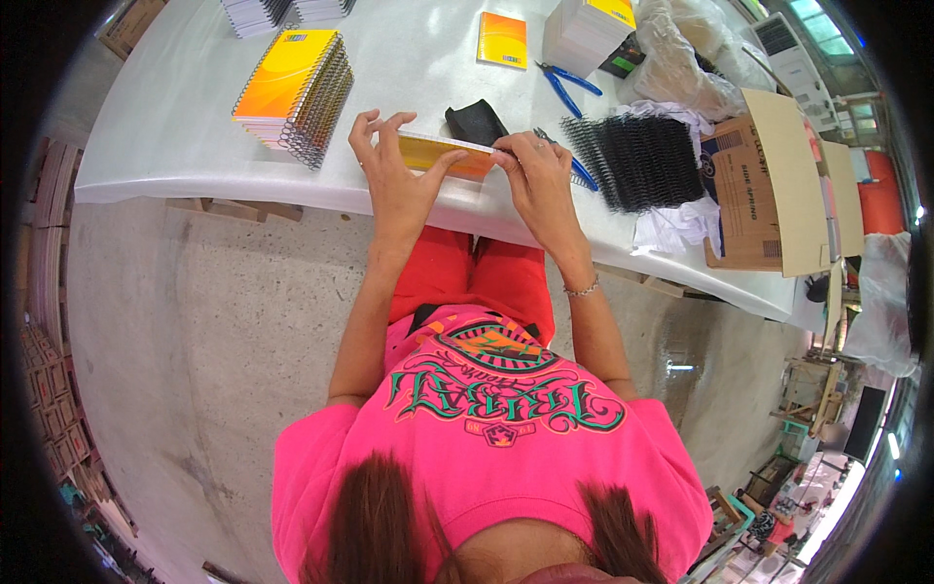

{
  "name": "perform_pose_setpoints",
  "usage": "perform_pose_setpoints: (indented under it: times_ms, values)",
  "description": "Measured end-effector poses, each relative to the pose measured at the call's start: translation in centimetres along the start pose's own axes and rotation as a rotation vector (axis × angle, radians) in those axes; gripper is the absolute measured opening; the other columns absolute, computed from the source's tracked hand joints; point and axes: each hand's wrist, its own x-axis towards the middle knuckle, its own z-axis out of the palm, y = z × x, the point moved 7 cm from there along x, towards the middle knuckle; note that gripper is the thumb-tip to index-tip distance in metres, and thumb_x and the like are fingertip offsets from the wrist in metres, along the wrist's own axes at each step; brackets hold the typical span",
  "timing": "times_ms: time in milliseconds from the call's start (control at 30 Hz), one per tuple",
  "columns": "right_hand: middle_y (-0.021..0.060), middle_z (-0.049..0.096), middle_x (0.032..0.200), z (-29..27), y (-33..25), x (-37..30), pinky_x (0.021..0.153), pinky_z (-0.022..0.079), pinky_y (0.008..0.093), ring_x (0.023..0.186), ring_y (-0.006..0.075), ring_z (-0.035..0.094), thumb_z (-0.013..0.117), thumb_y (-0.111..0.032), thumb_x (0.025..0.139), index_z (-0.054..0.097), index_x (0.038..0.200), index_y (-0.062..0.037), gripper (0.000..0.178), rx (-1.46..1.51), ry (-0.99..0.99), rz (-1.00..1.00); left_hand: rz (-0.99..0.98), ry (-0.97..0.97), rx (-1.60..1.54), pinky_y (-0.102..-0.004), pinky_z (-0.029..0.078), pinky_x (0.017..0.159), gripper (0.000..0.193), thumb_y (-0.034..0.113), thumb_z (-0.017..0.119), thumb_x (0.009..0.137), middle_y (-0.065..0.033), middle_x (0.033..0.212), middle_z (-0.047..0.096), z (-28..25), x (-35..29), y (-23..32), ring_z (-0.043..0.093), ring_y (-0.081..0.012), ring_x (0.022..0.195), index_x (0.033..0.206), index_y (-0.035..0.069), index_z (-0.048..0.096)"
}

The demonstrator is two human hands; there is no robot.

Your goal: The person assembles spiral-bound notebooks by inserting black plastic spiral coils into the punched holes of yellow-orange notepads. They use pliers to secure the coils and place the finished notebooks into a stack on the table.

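Observation:
A thin notebook with a yellow-orange cover (440,156) is held on edge above the table's near side, its pale page edges upward. My left hand (401,190) grips its left part, the thumb on the near cover and the fingers spread behind. At its right end, my right hand (541,185) pinches the corner between thumb and fingers. Just beyond the notebook lies a folded black piece (476,122). Blue-handled pliers (562,88) lie farther back, and another blue-handled tool (583,175) is partly hidden behind my right hand.
Spiral-bound notebooks (289,83) are stacked at left on the white-covered table (175,127). One loose notebook (502,41) and an unbound stack (587,37) are at the back. Black spiral coils (642,161) lie right, beside an open cardboard box (759,195) and plastic bags (696,58).

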Motion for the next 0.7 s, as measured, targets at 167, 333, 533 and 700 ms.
perform_pose_setpoints:
  times_ms: [167, 333, 533, 700]
  values:
    - [0.0140, 0.060, 0.122, 1.9, 1.8, -0.2, 0.102, 0.036, 0.0444, 0.106, 0.0314, 0.056, 0.062, -0.029, 0.095, 0.068, 0.119, -0.0111, 0.030, 0.235, -0.340, -0.006, -0.088, -0.294, -0.169, -0.0389, 0.041, 0.098, 0.060, 0.024, 0.087, 0.074, -0.0137, 0.112, 0.050, 1.1, -0.7, -3.2, 0.050, -0.0292, 0.111, 0.116, 0.004, 0.049]
    - [0.0156, 0.054, 0.134, 1.6, 3.4, 2.9, 0.099, 0.044, 0.0426, 0.111, 0.0366, 0.058, 0.065, -0.031, 0.093, 0.066, 0.122, -0.0092, 0.036, 0.261, -0.331, 0.032, -0.115, -0.384, -0.206, -0.0352, 0.041, 0.095, 0.060, 0.026, 0.084, 0.078, -0.0121, 0.107, 0.047, 0.2, -0.8, -3.9, 0.049, -0.0258, 0.104, 0.114, 0.002, 0.043]
    - [0.0168, 0.063, 0.121, 1.7, 5.3, 3.0, 0.096, 0.046, 0.0410, 0.108, 0.0387, 0.059, 0.062, 0.009, 0.077, 0.061, 0.116, 0.0000, 0.041, 0.077, -0.323, -0.099, -0.080, -0.348, -0.183, -0.0374, 0.040, 0.095, 0.061, 0.031, 0.083, 0.078, -0.0120, 0.106, 0.044, -1.6, 0.1, -4.5, 0.047, -0.0278, 0.103, 0.112, 0.001, 0.043]
    - [0.0125, 0.063, 0.120, 1.1, 4.6, 2.6, 0.093, 0.046, 0.0447, 0.100, 0.0364, 0.055, 0.073, -0.011, 0.079, 0.063, 0.117, -0.0075, 0.039, -0.040, -0.262, -0.036, -0.044, -0.321, -0.193, -0.0347, 0.038, 0.099, 0.060, 0.026, 0.084, 0.078, -0.0096, 0.110, 0.043, -2.5, 0.9, -5.0, 0.046, -0.0238, 0.106, 0.114, 0.004, 0.042]
